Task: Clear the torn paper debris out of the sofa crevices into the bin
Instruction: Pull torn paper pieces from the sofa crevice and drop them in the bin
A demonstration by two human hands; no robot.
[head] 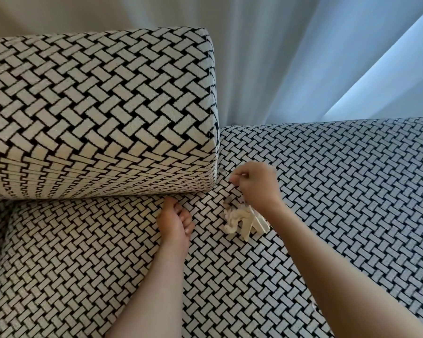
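Observation:
The sofa has a black-and-white woven pattern, with a thick back cushion point(95, 113) at upper left and the seat point(83, 252) below it. My left hand point(175, 220) lies on the seat, its fingertips pushed into the crevice under the back cushion. My right hand point(255, 184) hovers just right of the cushion's corner, fingers pinched on a small scrap, with a bunch of cream torn paper pieces point(244, 219) hanging below the palm. One small scrap point(222, 171) sticks out at the cushion's corner. No bin is in view.
The patterned seat section point(352, 191) stretches to the right. Pale curtains point(315, 57) hang behind the sofa, lit blue at the right.

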